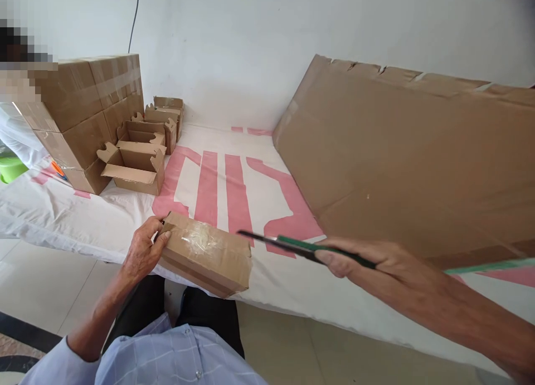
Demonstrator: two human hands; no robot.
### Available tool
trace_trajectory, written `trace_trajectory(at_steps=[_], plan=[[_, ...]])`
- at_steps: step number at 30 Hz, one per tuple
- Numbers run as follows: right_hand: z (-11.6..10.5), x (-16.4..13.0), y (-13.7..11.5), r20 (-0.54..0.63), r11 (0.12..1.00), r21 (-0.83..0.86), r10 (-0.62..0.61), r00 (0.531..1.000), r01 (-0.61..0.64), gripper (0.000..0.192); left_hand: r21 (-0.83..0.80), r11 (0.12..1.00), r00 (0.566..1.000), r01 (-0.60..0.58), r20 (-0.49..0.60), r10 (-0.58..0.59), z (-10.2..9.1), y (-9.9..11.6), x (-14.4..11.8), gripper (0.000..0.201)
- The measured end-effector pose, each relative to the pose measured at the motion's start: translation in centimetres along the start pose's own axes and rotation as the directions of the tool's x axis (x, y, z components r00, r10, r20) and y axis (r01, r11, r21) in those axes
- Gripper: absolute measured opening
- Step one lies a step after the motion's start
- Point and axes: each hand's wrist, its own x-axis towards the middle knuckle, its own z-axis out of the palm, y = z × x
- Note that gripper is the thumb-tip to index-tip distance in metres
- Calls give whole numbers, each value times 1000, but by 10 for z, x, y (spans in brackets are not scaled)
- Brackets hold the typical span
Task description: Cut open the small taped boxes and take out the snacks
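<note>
A long closed cardboard box (209, 251), with crumpled clear tape on its top, lies at the near edge of the cloth-covered table. My left hand (146, 244) grips its left end, the thumb on top and the fingers partly hidden behind. To the right, my right hand (368, 259) is closed around a green and black utility knife (307, 248). The dark blade points left, close to the box's right end; whether the tip touches it I cannot tell.
Several small open boxes (140, 165) stand at the left beside a stack of taped cartons (83, 112). A large cardboard sheet (401, 162) leans on the wall at the right. White cloth with red print (238, 190) covers the table. Another person, partly blurred, is at the far left.
</note>
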Motion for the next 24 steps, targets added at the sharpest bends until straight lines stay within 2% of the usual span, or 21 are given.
trace_trajectory(at_steps=[2,5,8,11,14,17,20,24], plan=[[12,-2,7,-39,977,204,70,997,-61,60,-20,1000,999,20,51,-19,-5,-1,3,22],[64,2,9,-92,875,477,142,986,-81,61,-98,992,986,78,153,-63,-11,-2,7,17],[123,13,3,-141,820,568,179,974,-69,55,-162,974,968,158,220,-121,-14,0,10,24],[155,35,-7,-223,821,570,151,963,3,45,-188,950,955,249,213,-208,-18,-1,11,24],[159,68,-17,-260,855,511,62,964,83,39,-219,923,948,315,119,-295,-23,-6,11,26],[151,100,-26,-257,865,477,-32,966,156,39,-236,929,959,284,54,-279,-30,-13,10,30],[143,119,-31,-218,856,494,-50,975,154,42,-216,943,967,254,77,-243,-35,-16,9,26],[140,127,-28,-162,857,503,-35,986,113,46,-211,942,963,262,120,-241,-37,-16,6,16]])
